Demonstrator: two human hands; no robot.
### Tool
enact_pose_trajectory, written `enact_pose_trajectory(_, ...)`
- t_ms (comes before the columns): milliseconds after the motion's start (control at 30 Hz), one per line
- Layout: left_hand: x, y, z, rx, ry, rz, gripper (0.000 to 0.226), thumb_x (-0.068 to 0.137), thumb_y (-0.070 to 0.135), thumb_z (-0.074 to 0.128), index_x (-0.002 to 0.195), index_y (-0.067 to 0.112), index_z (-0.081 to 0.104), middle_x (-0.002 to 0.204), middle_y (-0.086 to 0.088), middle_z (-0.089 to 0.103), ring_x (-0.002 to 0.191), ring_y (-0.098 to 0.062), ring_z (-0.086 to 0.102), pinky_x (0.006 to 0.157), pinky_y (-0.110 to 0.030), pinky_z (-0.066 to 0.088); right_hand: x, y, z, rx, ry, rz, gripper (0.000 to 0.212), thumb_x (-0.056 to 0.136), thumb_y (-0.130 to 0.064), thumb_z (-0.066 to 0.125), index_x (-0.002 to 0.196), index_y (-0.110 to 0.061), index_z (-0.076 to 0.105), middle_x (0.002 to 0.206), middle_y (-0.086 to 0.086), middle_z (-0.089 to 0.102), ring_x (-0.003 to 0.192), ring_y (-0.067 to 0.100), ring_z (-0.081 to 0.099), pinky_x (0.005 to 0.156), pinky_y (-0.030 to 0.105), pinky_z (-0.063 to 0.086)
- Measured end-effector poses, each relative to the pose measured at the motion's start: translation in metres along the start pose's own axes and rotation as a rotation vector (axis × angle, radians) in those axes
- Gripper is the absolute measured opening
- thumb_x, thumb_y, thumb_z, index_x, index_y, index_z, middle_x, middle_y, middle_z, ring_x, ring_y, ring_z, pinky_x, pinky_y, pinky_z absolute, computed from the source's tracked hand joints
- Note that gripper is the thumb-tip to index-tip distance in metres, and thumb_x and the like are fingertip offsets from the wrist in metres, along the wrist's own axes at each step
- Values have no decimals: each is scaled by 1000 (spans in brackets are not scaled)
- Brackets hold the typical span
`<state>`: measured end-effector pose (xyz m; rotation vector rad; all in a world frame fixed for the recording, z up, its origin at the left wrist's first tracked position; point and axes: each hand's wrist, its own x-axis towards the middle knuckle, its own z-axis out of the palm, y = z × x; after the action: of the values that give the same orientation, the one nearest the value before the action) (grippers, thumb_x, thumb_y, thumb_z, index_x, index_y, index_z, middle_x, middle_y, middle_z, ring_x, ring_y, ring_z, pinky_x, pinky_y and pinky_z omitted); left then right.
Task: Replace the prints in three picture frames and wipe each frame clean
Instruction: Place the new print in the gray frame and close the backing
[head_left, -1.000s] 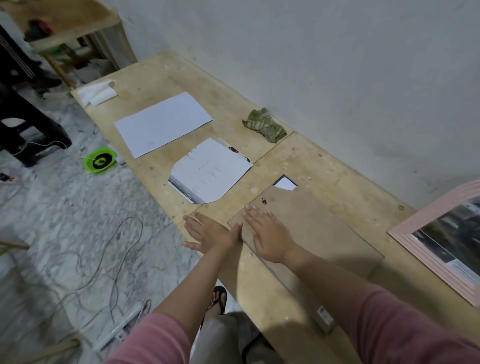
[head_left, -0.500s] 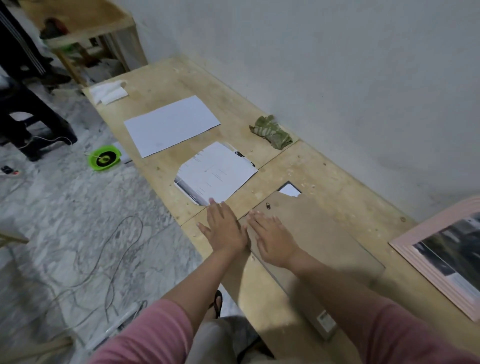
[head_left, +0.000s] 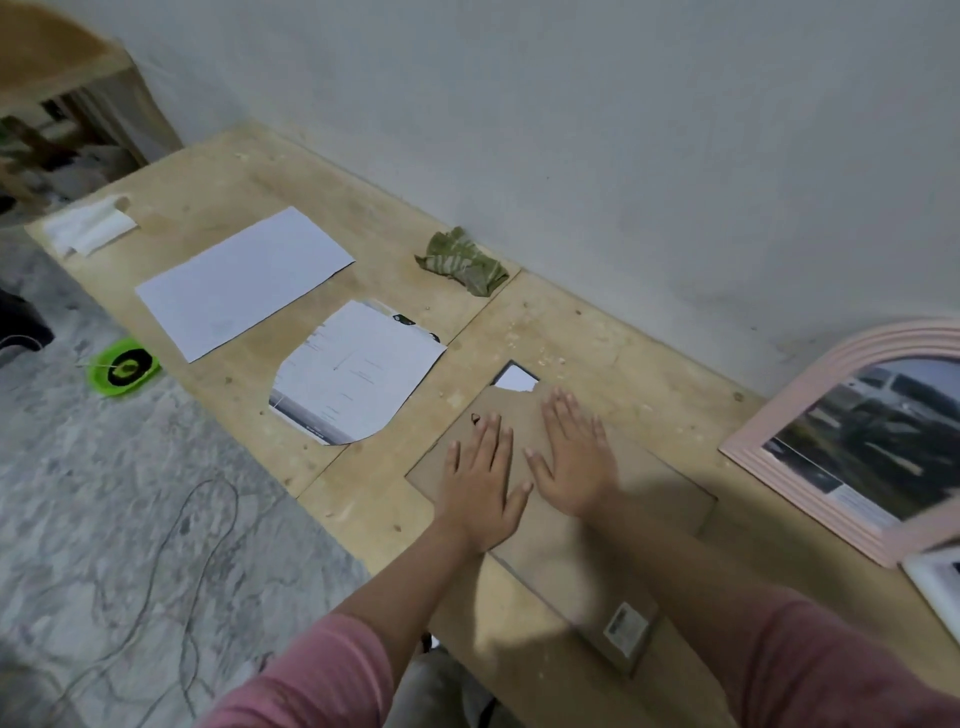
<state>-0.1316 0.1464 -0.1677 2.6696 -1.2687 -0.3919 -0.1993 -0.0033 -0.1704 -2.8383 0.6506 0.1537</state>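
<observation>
Both hands have shifted up onto the backing board since a second ago, when the left one was mostly on bare wood beside it; now left hand (head_left: 480, 480) and right hand (head_left: 574, 460) lie flat side by side, fingers straight and slightly spread, gripping nothing, pressing the brown backing board (head_left: 587, 540) of a frame lying face down on the plywood table (head_left: 363, 509). Board's far corner is broken off, white print (head_left: 514, 378) showing through. Risk, as a judgement: uneven pressing could shift the board or crease the print underneath, and the chipped corner could snag. Only one view. Arch-cut print (head_left: 358, 371) and a plain white sheet (head_left: 244, 280) lie well apart up the table, green rag (head_left: 462, 260) near the wall, pink arched frame (head_left: 852, 441) face up at right. White plaster wall, marble floor with loose cables, green dish (head_left: 124, 366) on the floor.
</observation>
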Motion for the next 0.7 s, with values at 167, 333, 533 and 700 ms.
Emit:
enact_pose_trajectory(167,-1,0,5,7,76,-5,71,90,52,27,149,11,27,158,-6,15,145,-20,9,112,-48,23,0,0,5,-7,60,-2,74,87,-52,25,147,-9,26,155,7,22,143,20,21,116,37,12)
enact_pose_trajectory(333,7,4,-1,38,146,11,63,83,50,39,130,11,54,143,-10,47,128,-29,50,97,-47,43,2,2,2,-30,9,-35,79,85,-52,12,149,-7,13,158,9,7,146,24,9,113,34,-1)
enact_pose_trajectory(533,57,14,-26,-192,152,-284,59,83,39,45,135,10,40,147,-13,33,132,-33,33,110,-48,25,-4,4,-11,106,-14,70,68,88,-48,26,147,-14,24,158,9,10,146,24,8,116,52,14)
enact_pose_trajectory(700,92,25,-40,-220,104,-344,66,85,52,52,133,8,40,134,-14,43,123,-33,39,102,-44,30,-57,24,-6,188,308,640,57,69,-31,40,116,-4,56,130,34,45,119,46,47,94,50,40)
